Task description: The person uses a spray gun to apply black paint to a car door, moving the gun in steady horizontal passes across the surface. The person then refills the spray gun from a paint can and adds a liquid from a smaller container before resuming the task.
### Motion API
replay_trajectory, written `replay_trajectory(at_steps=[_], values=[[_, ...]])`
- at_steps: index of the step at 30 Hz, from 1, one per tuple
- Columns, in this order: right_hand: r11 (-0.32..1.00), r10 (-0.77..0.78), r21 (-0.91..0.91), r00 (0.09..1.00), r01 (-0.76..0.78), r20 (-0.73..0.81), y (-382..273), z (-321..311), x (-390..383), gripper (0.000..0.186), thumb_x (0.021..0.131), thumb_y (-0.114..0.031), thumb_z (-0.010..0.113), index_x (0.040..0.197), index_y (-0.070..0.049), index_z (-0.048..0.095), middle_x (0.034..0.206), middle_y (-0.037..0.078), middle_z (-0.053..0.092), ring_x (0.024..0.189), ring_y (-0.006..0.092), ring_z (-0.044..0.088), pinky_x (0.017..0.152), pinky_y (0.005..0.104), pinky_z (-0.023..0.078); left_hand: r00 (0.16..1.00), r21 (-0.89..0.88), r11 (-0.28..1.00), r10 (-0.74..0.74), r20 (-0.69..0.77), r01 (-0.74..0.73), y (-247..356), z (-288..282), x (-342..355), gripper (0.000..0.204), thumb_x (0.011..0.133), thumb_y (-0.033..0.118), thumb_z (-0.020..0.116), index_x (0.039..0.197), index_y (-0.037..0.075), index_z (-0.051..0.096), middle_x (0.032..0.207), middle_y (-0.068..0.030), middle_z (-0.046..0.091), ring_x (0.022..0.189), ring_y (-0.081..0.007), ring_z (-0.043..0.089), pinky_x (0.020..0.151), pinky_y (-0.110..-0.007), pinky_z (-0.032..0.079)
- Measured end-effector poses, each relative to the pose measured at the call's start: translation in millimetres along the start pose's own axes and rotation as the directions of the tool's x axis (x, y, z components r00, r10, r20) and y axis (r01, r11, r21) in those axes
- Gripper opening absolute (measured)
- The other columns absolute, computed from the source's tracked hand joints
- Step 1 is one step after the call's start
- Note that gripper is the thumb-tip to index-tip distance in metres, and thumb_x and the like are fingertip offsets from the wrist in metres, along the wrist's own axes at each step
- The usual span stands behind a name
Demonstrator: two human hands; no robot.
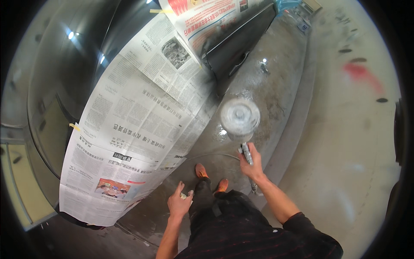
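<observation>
My right hand (253, 164) is wrapped round the metal handle of a spray gun (247, 154). The gun's round translucent cup (240, 116) faces up, with pale grey residue on it. Down by my thigh, my left hand (178, 202) has curled fingers with a small pale crumpled piece (184, 196) between them; what it is made of I cannot make out. To the left, newspaper sheets (129, 103) cover part of a glossy black car (56, 82), held with bits of yellow tape (75, 126). Both hands are apart from the paper.
A dark lower body panel (233, 52) runs away from me beyond the paper. The wet-looking concrete floor (276, 82) meets a low ledge (297, 125) and a pale wall (345, 142) with a red paint smear (362, 74). A bluish plastic sheet (286, 5) hangs at the far end.
</observation>
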State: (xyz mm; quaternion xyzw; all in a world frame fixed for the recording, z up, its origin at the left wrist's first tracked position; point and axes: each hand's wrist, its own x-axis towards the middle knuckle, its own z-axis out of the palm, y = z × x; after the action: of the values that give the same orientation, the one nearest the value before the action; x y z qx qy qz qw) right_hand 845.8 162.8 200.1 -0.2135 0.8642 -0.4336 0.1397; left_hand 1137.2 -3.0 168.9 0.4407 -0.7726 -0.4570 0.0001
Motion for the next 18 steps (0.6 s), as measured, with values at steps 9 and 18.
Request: replay_trajectory(at_steps=[9, 18], values=[[0.969, -0.126, 0.215, 0.992, 0.121, 0.008, -158.5, -30.0, 92.8, 0.011, 0.097, -0.002, 0.067, 0.104, -0.005, 0.059, 0.084, -0.002, 0.053, 0.079, 0.0067, 0.046, 0.071, 0.0276, 0.045, 0.998, -0.186, 0.982, 0.0, 0.058, 0.011, 43.2, 21.5, 21.0, 0.046, 0.091, 0.028, 0.08, 0.131, 0.007, 0.072, 0.102, -0.0116, 0.08, 0.099, -0.0296, 0.078, 0.086, -0.038, 0.058], [0.997, -0.082, 0.005, 0.997, 0.082, -0.001, 11.7, 2.2, -5.1, 0.032, 0.087, -0.006, 0.075, 0.116, -0.007, 0.062, 0.092, 0.017, 0.07, 0.081, 0.036, 0.069, 0.076, 0.0394, 0.055, 0.988, -0.008, 0.998, -0.063, 0.143, 0.065, 13.5, 29.8, 3.4, 0.043, 0.093, 0.036, 0.076, 0.126, 0.008, 0.075, 0.105, -0.0139, 0.08, 0.102, -0.0339, 0.076, 0.09, -0.041, 0.058]])
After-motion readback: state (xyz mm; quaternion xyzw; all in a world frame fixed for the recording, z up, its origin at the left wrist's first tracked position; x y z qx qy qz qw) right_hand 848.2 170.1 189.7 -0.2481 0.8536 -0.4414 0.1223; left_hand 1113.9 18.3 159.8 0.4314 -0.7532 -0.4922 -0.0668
